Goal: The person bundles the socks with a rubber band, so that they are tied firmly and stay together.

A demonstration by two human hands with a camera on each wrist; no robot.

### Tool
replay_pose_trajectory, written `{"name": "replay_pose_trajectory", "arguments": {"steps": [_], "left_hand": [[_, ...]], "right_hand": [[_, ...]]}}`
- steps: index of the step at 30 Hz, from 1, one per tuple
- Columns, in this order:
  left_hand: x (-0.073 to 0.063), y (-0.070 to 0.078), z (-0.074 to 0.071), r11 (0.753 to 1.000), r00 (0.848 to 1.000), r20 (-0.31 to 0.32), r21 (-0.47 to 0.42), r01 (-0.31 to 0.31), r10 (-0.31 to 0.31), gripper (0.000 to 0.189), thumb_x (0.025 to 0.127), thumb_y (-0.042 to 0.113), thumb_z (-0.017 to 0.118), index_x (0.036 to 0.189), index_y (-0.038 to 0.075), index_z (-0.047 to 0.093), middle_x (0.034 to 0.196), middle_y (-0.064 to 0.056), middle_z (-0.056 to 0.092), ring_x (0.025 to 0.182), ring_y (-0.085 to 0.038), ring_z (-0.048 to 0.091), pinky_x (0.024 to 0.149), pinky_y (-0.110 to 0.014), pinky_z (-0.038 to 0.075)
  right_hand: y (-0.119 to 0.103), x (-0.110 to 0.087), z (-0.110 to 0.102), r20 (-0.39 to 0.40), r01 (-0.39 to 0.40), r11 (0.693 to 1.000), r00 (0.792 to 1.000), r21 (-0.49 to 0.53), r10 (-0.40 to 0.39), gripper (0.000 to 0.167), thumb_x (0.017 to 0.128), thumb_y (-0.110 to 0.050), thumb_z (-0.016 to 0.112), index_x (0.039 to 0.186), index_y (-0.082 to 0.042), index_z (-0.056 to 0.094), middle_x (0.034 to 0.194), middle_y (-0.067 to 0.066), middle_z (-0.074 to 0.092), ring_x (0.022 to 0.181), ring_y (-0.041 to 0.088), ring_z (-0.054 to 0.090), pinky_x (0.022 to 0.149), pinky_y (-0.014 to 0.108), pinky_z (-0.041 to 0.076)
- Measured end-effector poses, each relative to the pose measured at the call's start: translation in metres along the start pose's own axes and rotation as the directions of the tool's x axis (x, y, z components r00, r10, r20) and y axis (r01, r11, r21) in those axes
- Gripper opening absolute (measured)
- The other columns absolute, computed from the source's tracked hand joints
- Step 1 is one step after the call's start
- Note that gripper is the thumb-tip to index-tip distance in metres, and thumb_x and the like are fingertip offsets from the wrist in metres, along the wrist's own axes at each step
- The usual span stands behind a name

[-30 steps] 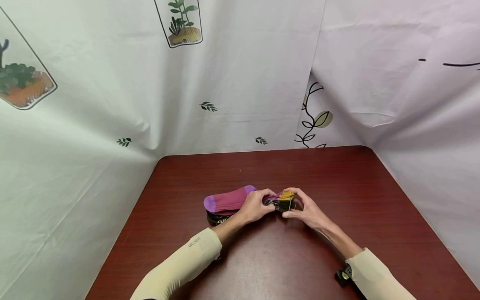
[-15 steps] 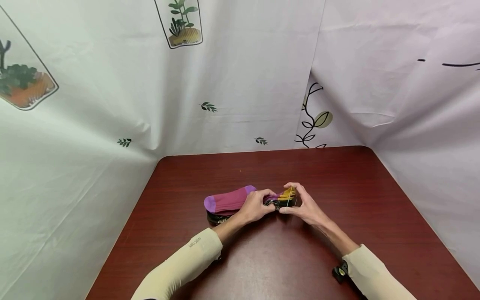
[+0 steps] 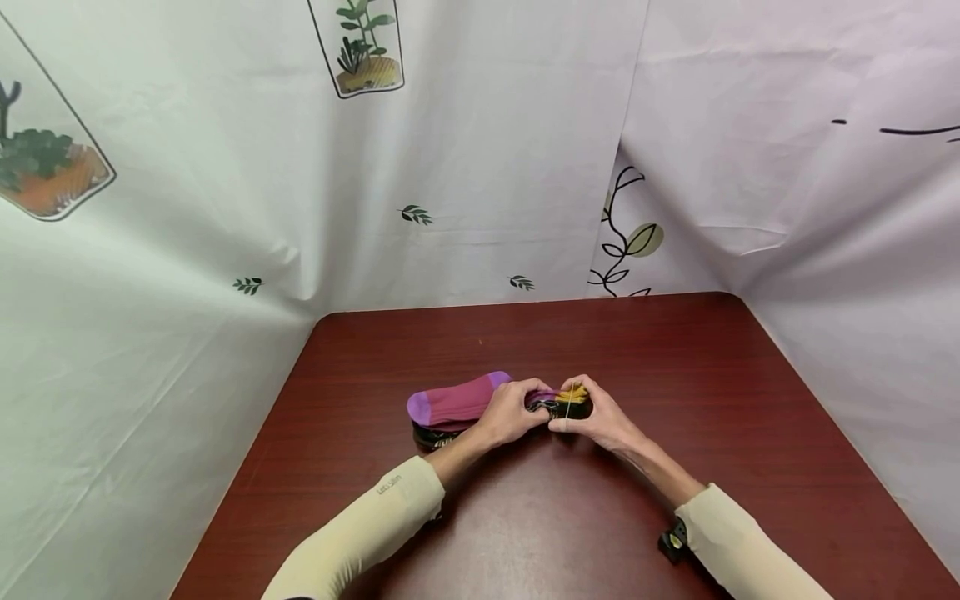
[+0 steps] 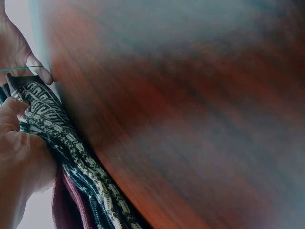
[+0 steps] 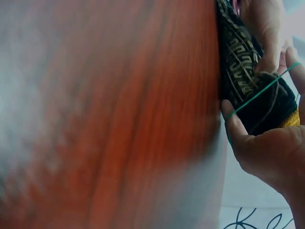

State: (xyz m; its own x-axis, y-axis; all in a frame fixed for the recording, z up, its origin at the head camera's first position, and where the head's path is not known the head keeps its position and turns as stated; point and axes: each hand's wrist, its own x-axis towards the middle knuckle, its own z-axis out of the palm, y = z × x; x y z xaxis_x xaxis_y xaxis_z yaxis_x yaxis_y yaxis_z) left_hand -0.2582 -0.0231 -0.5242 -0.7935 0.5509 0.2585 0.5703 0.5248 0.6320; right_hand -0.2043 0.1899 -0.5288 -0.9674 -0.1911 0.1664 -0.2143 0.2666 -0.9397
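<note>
A stack of socks lies on the table in the head view: a magenta sock point(image 3: 457, 403) with purple heel and toe on top, black patterned socks point(image 3: 433, 438) beneath, and yellow cuffs point(image 3: 573, 393) at the right end. My left hand point(image 3: 516, 410) grips the stack across its middle, thumb on the near side. Around the cuff end, my right hand point(image 3: 604, 418) holds a thin green rubber band point(image 5: 264, 90) stretched between thumb and fingers. In the right wrist view the band crosses over the dark sock end. The left wrist view shows the left thumb pressing the patterned sock point(image 4: 45, 107).
The reddish-brown table point(image 3: 525, 342) stretches around the socks on every side. White printed cloth point(image 3: 480, 150) hangs behind it and along both sides. A small dark device point(image 3: 672, 542) sits at the right wrist.
My right hand has moved left along the sock stack, carrying the stretched rubber band from the tip of the cuffs further onto them. The left hand keeps its place.
</note>
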Motion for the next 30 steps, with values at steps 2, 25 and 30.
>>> {"name": "replay_pose_trajectory", "arguments": {"steps": [2, 25, 30], "left_hand": [[0.000, 0.000, 0.000, 1.000, 1.000, -0.004, -0.009, 0.003, -0.003, 0.032, 0.082, 0.011, 0.080, 0.113, 0.016, 0.078, 0.099, 0.002, 0.076, 0.081, -0.009, 0.060, 0.074, -0.024, 0.049], [0.000, -0.002, -0.003, 0.988, 0.997, 0.011, -0.136, 0.071, -0.070, 0.032, 0.085, 0.008, 0.080, 0.117, 0.012, 0.078, 0.105, -0.001, 0.077, 0.087, -0.008, 0.062, 0.080, -0.025, 0.051], [0.001, -0.004, -0.005, 0.978, 0.996, 0.022, -0.187, 0.091, -0.089, 0.032, 0.086, 0.006, 0.079, 0.117, 0.011, 0.078, 0.105, -0.001, 0.076, 0.088, -0.008, 0.062, 0.080, -0.026, 0.052]], "right_hand": [[0.000, -0.001, 0.003, -0.008, -0.005, 1.000, 1.000, 0.003, 0.005, 0.057, 0.079, -0.011, 0.095, 0.121, -0.003, 0.057, 0.110, 0.014, 0.062, 0.093, 0.021, 0.062, 0.081, 0.027, 0.051], [0.013, 0.001, 0.013, -0.064, 0.022, 0.979, 0.998, 0.204, -0.009, 0.052, 0.082, 0.014, 0.082, 0.125, 0.008, 0.054, 0.121, 0.023, 0.061, 0.105, 0.011, 0.064, 0.088, 0.021, 0.052], [0.016, 0.004, 0.011, -0.031, 0.010, 0.974, 1.000, 0.226, -0.004, 0.056, 0.081, 0.018, 0.080, 0.129, 0.009, 0.053, 0.126, 0.023, 0.059, 0.108, 0.009, 0.063, 0.089, 0.020, 0.051]]}}
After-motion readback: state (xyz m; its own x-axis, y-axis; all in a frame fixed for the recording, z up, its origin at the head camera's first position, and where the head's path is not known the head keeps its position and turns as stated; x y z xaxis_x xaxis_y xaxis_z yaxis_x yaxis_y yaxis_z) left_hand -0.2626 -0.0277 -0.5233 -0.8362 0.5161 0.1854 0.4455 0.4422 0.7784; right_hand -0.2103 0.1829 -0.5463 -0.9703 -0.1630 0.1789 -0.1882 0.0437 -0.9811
